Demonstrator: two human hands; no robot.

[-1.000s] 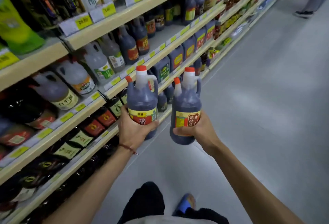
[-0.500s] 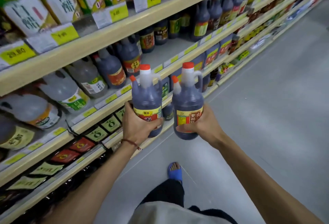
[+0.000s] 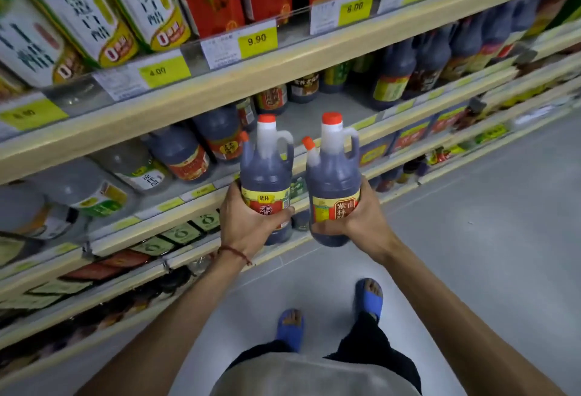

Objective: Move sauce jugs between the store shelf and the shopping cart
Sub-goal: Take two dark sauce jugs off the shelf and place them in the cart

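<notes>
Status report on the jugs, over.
Left hand grips left jug; right hand grips right jug. Both upright, held in front of the shelf. Cart not in view.

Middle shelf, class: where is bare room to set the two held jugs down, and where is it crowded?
Free: the bare board behind the left jug and right jug, bordered by dark jugs leftward and dark bottles rightward. Crowded: pale jugs further left.

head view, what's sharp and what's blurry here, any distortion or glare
Head view: the left jug in the left hand and the right jug in the right hand are fairly sharp; the 9.90 price tag reads clearly; shelf edges bow from wide-angle distortion; bottles at the frame's edges smear; light is dim, without strong glare.
</notes>
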